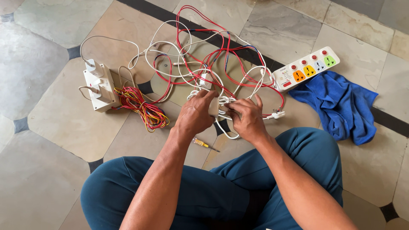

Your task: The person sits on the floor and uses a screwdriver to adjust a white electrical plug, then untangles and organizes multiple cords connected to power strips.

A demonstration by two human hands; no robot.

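**A small white plug block and its limp cord, held between both hands**

I sit cross-legged on the tiled floor (51,127) with a small white adapter (214,106) held up in front of my knees. My left hand (195,115) wraps it, fingers closed around its body; my right hand (247,117) pinches the thin white cable (226,135) where it leaves the block, fingers closed on it. I judge the block light, hard and smooth, so best gripped across its flat sides. The cable is soft and floppy, and it runs into a tangle of red and white wires (204,59), so it will likely snag if tugged. Near by lie a white extension strip with coloured sockets (306,69), a white switch box (101,87), a blue cloth (341,106) and a small screwdriver (204,145).
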